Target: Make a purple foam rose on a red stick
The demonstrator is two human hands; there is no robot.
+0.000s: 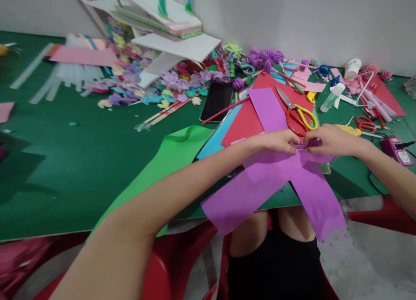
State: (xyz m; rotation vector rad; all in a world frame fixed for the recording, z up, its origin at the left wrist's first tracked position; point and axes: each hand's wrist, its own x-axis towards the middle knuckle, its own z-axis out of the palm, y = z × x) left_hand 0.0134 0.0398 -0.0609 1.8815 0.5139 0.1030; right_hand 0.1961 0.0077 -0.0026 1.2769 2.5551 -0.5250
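Observation:
Both my hands meet over a purple sheet of craft paper (253, 187) whose strips hang past the table's front edge. My left hand (286, 140) pinches the gathered upper edge of this sheet. Close beside it, my right hand (325, 140) grips the bunched purple part, its fingers curled. Another purple strip (268, 107) lies just beyond my hands on red sheets (242, 122). Scissors with red and yellow handles (297, 113) rest right behind my fingers. The exact folds inside my fingertips are hidden.
A green sheet (156, 170) lies under my left forearm. Farther back are a phone (217, 101), many paper flowers (175, 81), white boards (182, 46), purple paper roses (266, 57) and a glue bottle (332, 97). A glue gun (349, 130) and red-handled scissors (365, 124) lie right.

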